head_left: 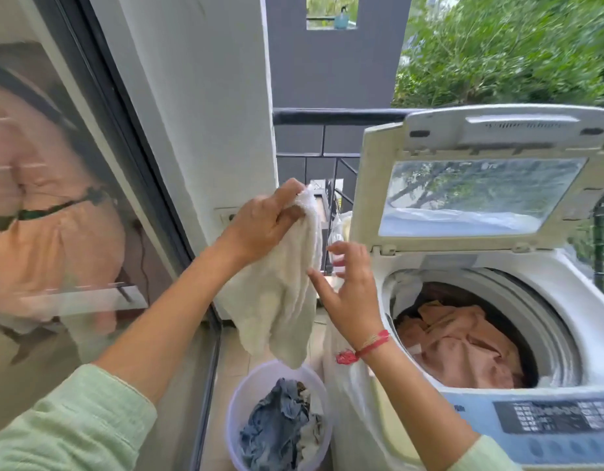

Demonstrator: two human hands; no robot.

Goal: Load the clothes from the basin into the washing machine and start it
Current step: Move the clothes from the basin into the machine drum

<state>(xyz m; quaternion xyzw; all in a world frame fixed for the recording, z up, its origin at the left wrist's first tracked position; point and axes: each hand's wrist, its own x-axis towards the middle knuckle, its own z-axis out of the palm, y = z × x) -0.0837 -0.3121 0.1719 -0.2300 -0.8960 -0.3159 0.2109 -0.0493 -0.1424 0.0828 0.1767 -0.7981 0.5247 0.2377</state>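
Note:
My left hand [263, 219] pinches the top of a white towel [280, 300], which hangs above the basin [237, 402]. My right hand [348, 290] is spread open beside the towel, its thumb touching the cloth's edge. The pale round basin stands on the floor and holds blue denim clothes [277, 430] and a light garment. To the right is the top-loading washing machine [565, 300] with its lid [480, 195] raised. Peach-coloured clothes [463, 345] lie in its drum. The control panel [558, 419] is at the machine's front.
A glass sliding door [73, 198] runs along the left, with a white wall pillar [209, 113] beside it. A dark balcony railing [327, 137] stands behind the machine, with trees beyond. The floor strip between door and machine is narrow.

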